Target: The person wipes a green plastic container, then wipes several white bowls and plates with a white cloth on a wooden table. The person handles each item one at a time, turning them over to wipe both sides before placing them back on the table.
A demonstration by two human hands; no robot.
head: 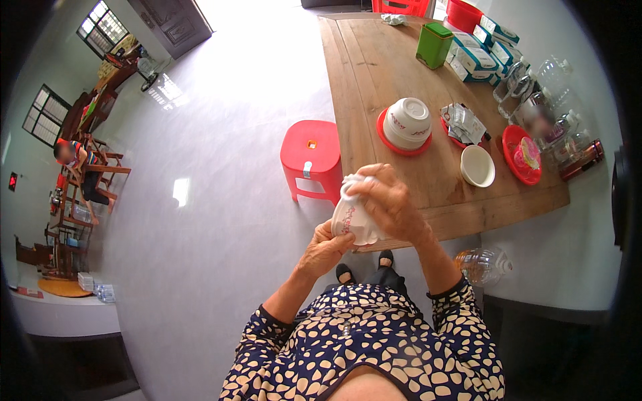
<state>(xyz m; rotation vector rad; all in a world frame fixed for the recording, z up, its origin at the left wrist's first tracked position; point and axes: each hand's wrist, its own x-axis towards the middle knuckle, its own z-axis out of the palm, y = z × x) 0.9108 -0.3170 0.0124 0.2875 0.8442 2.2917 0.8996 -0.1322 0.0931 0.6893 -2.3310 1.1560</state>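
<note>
In front of me, off the table's near edge, my left hand (326,248) grips the side of a white bowl (345,220) with red decoration. My right hand (388,198) presses a crumpled white tissue or cloth (352,184) against the bowl's rim. On the wooden table (371,165), upside-down white bowls (410,120) are stacked on a red plate (383,143). To their right an empty white bowl (477,166) stands upright, beside a red dish heaped with small packets (462,123).
A red stool (310,145) stands left of the table. At the table's right are a red plate (510,150), plastic bottles (554,75), tissue packs (474,62) and a green tin (434,46). A large bottle (479,264) stands below. A person (83,160) sits far left.
</note>
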